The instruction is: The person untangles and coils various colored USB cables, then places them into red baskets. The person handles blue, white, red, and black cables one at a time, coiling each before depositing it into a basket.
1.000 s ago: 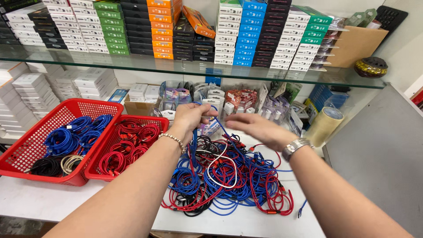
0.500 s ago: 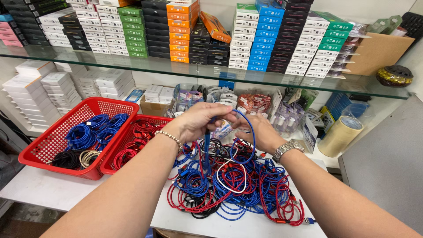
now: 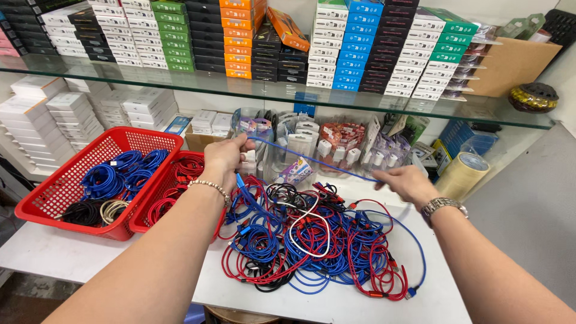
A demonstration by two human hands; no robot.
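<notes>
A red basket (image 3: 42,201) at the left holds coiled blue, black and cream cables; the second red basket (image 3: 157,198) beside it holds red ones. Above a tangled heap of cables (image 3: 312,240) on the white worktop (image 3: 72,252), the left hand (image 3: 225,159) and right hand (image 3: 408,183) stretch a blue cable (image 3: 312,159) taut, each grip pinching it. A glass shelf (image 3: 180,87) of stacked boxes runs behind.
</notes>
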